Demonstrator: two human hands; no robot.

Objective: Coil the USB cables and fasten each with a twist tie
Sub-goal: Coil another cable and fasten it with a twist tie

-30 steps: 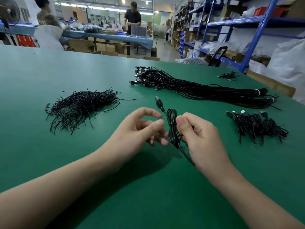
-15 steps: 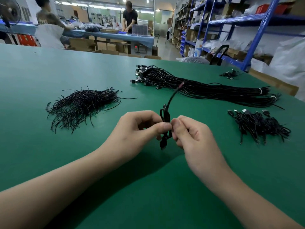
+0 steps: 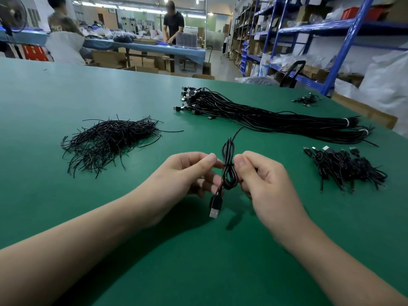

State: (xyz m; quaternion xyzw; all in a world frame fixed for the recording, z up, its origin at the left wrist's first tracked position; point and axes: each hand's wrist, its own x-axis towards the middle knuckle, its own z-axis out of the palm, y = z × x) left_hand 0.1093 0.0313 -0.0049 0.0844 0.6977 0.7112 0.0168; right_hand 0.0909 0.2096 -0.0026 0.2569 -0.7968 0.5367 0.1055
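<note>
Hands meet just above the table (image 3: 198,261). Left hand (image 3: 183,180) pinches the twist tie (image 3: 228,165) at the waist of the cable (image 3: 229,173); right hand (image 3: 265,184) pinches the cable from the other side. Both narrow, fingers curled. Cable is coiled, held upright off the table. Plug (image 3: 214,206) dangles below it and one loose tail runs up and away.

Step, my read: coiling done, tying off this one. Next: twist until the tie bites, squeeze the loops so they can't spring, then drop it on the done pile (image 3: 344,166) right of the cable.

Left of the cable: heap of spare ties (image 3: 110,142). Beyond the cable: long bundle of straight cables (image 3: 265,115), white bands (image 3: 347,122) at its right end, so plenty to go. Past that bundle, small cluster (image 3: 306,100).

Writing: none readable on plug, cable, or the shelves (image 3: 320,28) behind.
</note>
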